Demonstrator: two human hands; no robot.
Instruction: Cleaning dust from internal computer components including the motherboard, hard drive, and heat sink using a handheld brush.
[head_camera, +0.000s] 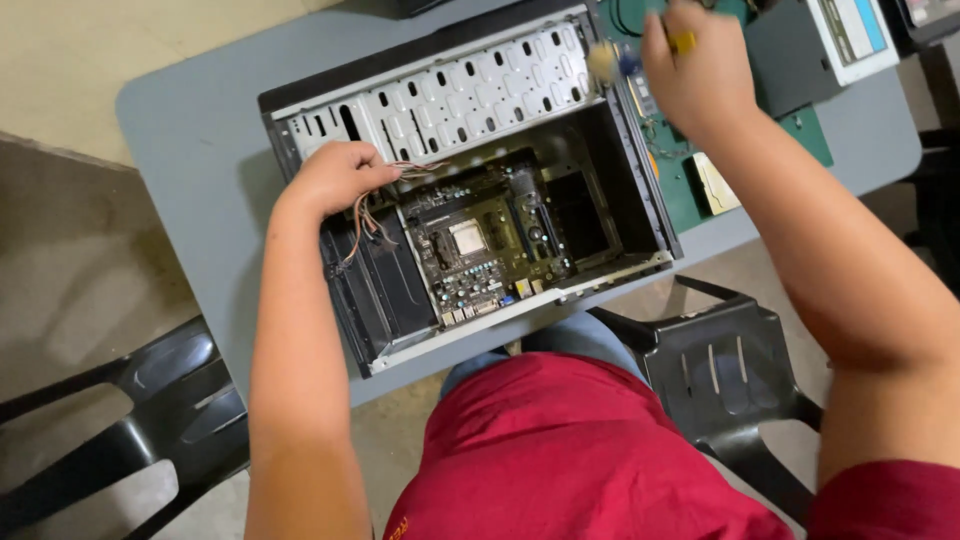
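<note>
I am sitting with my lap close under the edge of the grey table (190, 120), a black plastic chair (730, 370) just beside my right knee. Right in front of me the open computer case (470, 180) is lying on its side, and I am looking down onto the motherboard (475, 250) mounted on its floor. My left hand (335, 175) is resting inside the case by the drive bay, fingers curled around a bundle of thin coloured wires (375, 205), holding them pulled away from the board. Farther out, past the case's far edge, my right hand (695, 70) is closing over a small tool with a yellow handle (683, 42); its tip is blurred, so I cannot tell what kind it is. It is hovering over the green mat (690, 190) beyond the case. By my judgement I am fetching the tool while keeping the cabling clear. The next move calls for bringing it down inside without letting the wires slip back over the board.
</note>
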